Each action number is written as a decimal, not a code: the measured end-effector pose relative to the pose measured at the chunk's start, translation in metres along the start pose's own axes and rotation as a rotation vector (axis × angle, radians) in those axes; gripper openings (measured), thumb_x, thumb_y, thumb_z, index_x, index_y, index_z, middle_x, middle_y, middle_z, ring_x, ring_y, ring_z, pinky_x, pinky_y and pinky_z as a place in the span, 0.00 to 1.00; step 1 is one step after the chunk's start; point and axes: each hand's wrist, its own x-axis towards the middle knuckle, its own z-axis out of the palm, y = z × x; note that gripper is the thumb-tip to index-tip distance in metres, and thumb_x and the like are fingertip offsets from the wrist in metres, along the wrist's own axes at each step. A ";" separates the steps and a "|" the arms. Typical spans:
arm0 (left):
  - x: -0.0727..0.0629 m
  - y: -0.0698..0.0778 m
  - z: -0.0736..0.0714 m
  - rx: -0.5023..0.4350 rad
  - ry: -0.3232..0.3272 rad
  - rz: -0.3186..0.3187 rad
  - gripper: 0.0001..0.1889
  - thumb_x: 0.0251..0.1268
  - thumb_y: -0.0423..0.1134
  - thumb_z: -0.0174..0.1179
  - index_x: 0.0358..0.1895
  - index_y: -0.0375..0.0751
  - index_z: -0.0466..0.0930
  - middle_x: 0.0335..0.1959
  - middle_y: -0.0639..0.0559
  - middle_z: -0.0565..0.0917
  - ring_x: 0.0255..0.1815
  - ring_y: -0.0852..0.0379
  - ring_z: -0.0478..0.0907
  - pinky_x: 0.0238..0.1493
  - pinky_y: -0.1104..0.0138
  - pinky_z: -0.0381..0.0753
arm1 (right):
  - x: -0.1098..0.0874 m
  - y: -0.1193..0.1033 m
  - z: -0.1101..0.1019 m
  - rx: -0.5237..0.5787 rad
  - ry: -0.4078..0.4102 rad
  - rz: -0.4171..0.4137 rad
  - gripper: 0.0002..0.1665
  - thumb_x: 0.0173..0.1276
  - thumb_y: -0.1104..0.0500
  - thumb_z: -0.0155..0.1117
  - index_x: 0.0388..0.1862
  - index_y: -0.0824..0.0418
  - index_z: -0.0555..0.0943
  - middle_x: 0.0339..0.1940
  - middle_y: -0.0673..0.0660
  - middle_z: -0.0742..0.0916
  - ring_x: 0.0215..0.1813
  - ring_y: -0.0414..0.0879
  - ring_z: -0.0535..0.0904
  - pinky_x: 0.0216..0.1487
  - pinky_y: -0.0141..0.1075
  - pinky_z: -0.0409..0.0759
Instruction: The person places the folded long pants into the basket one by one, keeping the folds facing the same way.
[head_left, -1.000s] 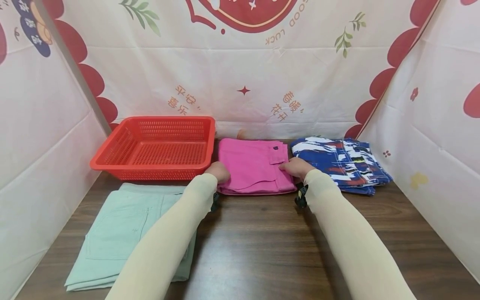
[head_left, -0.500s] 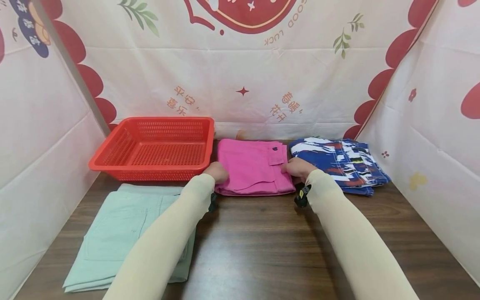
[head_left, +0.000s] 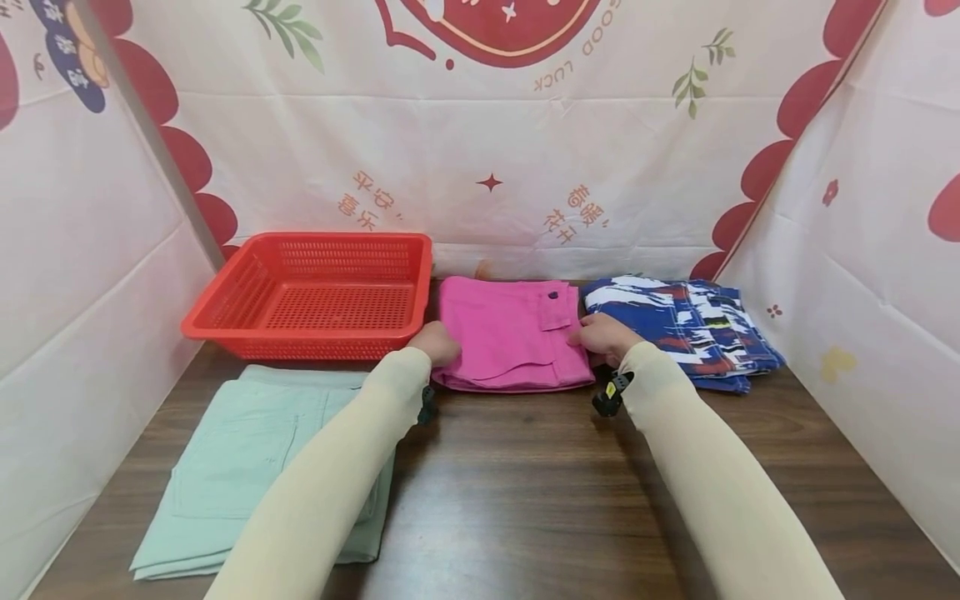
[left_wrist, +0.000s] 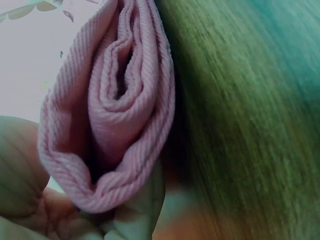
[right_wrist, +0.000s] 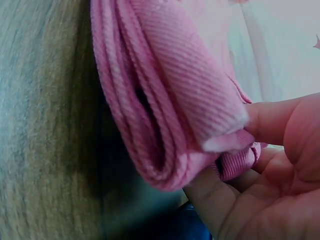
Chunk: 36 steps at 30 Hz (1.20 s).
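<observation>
Lying between hands [head_left: 437, 343] [head_left: 602, 337], folded pink garment [head_left: 506, 333]

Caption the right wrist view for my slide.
Right hand grips the edge of folded pink cloth over the table.

The table [head_left: 525, 500] is brown wood with dark lines, and it shines a bit in the middle. A red basket [head_left: 300, 336] sits at the back left. The folded green cloth [head_left: 232, 450] lies just in front of it. The folded pink cloth [head_left: 495, 329] is back in the middle, and the folded blue cloth [head_left: 678, 325] lies to its right.
</observation>
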 end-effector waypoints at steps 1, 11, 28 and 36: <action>-0.002 0.000 0.000 -0.011 -0.002 0.005 0.04 0.62 0.32 0.55 0.35 0.35 0.74 0.39 0.40 0.78 0.34 0.49 0.74 0.25 0.65 0.73 | -0.001 -0.001 -0.001 0.001 0.000 -0.004 0.29 0.76 0.63 0.51 0.71 0.74 0.61 0.56 0.68 0.77 0.49 0.53 0.81 0.48 0.46 0.84; -0.014 0.013 0.000 -0.053 0.017 0.082 0.05 0.66 0.34 0.54 0.39 0.34 0.77 0.38 0.41 0.78 0.33 0.50 0.75 0.29 0.65 0.73 | -0.012 -0.011 -0.005 -0.011 0.013 -0.045 0.26 0.77 0.62 0.51 0.70 0.72 0.64 0.49 0.65 0.79 0.42 0.48 0.82 0.44 0.42 0.85; -0.026 0.030 -0.007 -0.069 0.086 0.182 0.12 0.69 0.36 0.55 0.51 0.35 0.77 0.45 0.43 0.80 0.42 0.49 0.75 0.46 0.59 0.77 | -0.022 -0.015 -0.008 -0.012 0.031 -0.056 0.28 0.78 0.60 0.51 0.72 0.70 0.64 0.48 0.64 0.79 0.42 0.48 0.81 0.45 0.41 0.83; -0.032 0.038 -0.013 -0.087 0.099 0.183 0.14 0.71 0.39 0.55 0.53 0.35 0.75 0.44 0.43 0.80 0.41 0.48 0.77 0.40 0.59 0.80 | -0.030 -0.018 -0.012 0.029 0.036 -0.087 0.29 0.79 0.59 0.49 0.73 0.70 0.62 0.51 0.65 0.80 0.43 0.48 0.83 0.46 0.41 0.84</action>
